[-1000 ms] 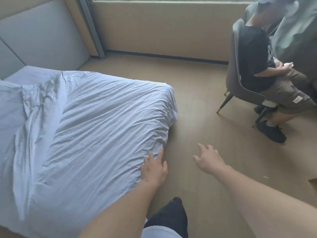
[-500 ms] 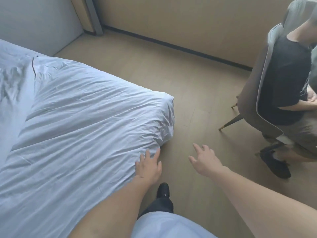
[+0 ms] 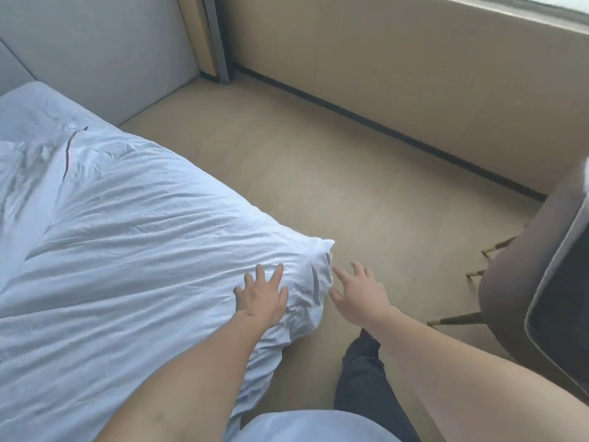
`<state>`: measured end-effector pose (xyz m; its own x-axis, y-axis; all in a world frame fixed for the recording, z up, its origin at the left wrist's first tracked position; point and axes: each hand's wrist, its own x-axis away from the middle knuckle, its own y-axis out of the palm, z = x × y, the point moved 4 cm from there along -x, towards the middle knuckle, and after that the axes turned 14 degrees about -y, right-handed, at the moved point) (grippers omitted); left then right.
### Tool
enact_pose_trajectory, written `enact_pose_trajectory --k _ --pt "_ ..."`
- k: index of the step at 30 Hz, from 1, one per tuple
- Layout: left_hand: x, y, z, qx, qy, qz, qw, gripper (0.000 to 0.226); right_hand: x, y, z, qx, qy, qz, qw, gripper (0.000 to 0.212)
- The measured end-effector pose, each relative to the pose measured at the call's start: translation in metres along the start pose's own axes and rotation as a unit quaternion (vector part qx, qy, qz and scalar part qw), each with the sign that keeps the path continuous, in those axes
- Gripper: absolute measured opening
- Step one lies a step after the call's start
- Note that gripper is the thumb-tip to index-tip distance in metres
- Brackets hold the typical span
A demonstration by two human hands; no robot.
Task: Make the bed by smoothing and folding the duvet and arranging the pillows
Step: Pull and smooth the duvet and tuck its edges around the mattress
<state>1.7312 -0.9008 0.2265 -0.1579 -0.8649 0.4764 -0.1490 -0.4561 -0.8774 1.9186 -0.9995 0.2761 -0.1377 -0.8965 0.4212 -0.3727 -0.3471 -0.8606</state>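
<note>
Left hand (image 3: 263,297) flat on duvet (image 3: 127,237)

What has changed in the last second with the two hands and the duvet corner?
The left hand moved from the duvet edge up onto its corner, flat and open. The right hand came closer, fingers nearly at the corner. Neither hand grips. The duvet stayed wrinkled.

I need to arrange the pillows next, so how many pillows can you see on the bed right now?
0. Only the white duvet shows on the bed, with the left hand flat on its corner. Pillows may lie out of frame towards the headboard.
</note>
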Motion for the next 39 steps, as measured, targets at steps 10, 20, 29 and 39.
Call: enact_pose_trajectory --k 10,20,29,39 --pt "-0.122 -0.117 0.135 0.116 -0.157 -0.007 0.981 0.058 -0.189 -0.139 0.101 0.057 -0.101 -0.067 0.991 0.082" --pt "-0.292 -0.181 0.121 0.240 -0.342 -0.029 0.908 0.064 -0.411 -0.256 0.088 0.089 -0.199 -0.049 0.975 0.051" --pt "-0.424 -0.279 0.021 0.310 -0.451 0.032 0.836 0.052 -0.616 -0.344 -0.064 0.160 -0.350 -0.071 0.920 0.059" --pt "-0.477 -0.353 -0.130 0.346 -0.581 0.102 0.729 0.058 -0.772 -0.354 -0.227 0.174 -0.502 -0.151 0.834 0.063"
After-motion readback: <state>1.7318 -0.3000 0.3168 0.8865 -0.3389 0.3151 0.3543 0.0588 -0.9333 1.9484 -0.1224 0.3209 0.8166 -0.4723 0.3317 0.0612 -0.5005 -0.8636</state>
